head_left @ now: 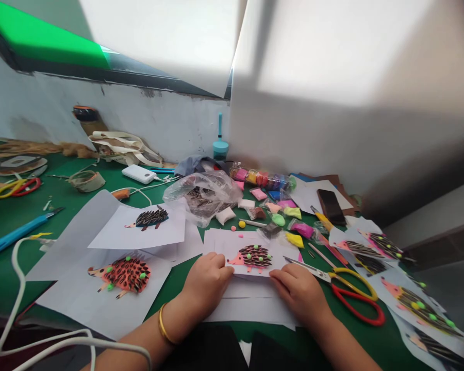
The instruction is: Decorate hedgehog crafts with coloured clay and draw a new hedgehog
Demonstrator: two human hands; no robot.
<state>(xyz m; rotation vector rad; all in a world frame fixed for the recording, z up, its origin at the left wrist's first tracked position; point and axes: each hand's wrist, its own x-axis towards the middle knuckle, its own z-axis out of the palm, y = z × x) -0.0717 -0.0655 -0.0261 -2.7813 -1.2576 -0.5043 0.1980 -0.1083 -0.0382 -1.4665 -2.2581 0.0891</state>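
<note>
Left hand (206,283) and right hand (303,289) pinch the paper (240,270), its hedgehog (257,256) at the left's two o'clock, lengthwise nine to three

The green worktop (15,212) was packed! A blue-handled tool (21,234) lay far left, coloured packets (278,220) crowded right of centre, white sheets (251,306) filled lower centre, scissors (331,277) sprawled lower right!
</note>
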